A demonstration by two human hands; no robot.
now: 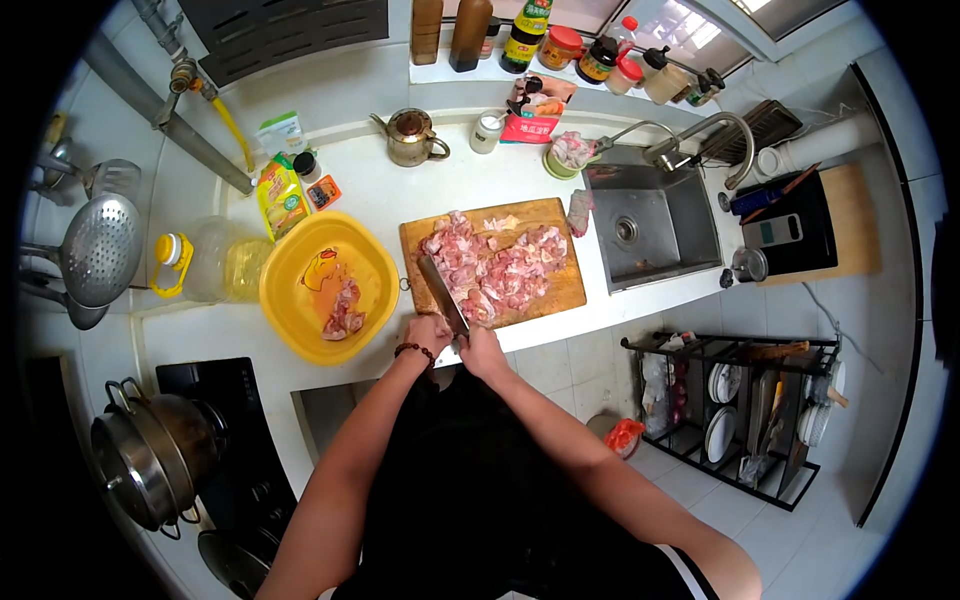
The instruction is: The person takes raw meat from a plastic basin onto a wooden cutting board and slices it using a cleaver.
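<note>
A wooden cutting board [545, 308] lies on the counter, spread with chopped raw meat [525, 270]. My right hand [482, 352] is closed round the handle of a cleaver [443, 292], whose broad blade rests over the left part of the board, against the meat. My left hand [428, 332], with a beaded bracelet at the wrist, is curled at the board's front left corner, close beside the blade. Whatever its fingers hold, if anything, is hidden. Left of the board stands a yellow basin [375, 262] with some meat pieces [343, 312] inside.
Behind the board are a metal teapot [410, 140], a white jar [487, 132] and a pink packet [540, 108]. A steel sink [660, 235] is on the right. Oil jugs [225, 260] stand left of the basin; a stacked pot [150, 455] sits by the stove. A black rack [735, 420] holds dishes.
</note>
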